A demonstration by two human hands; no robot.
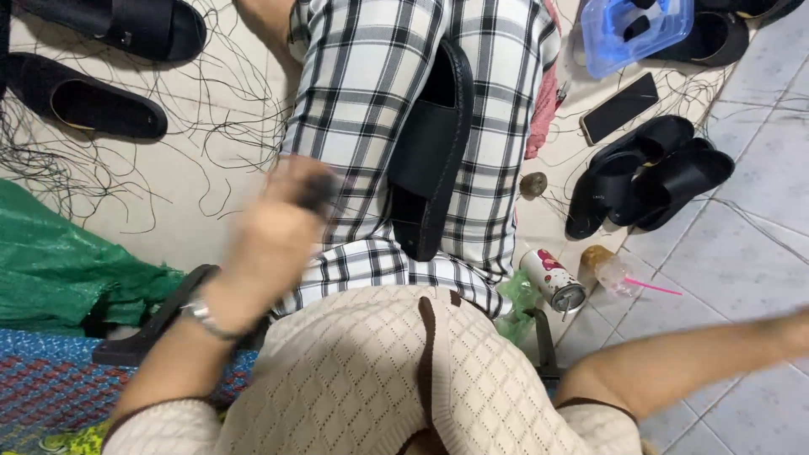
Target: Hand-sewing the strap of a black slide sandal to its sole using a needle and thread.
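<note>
Head view, we see black smooth leather-like slide sandal (430, 152) lying lengthwise on lap, on checked black-and-white woven trousers (362, 76). Left hand (278, 232) blurred, fingers curled round small dark object (318, 190); kind of object we cannot tell. Right hand (796, 329) mostly past frame edge, forearm stretched over grey glossy floor tiles (742, 261); grip we cannot tell. Loose black threads (211, 109) scattered on beige mat. Pair of black slides (645, 173) beside dark flat phone (619, 107).
</note>
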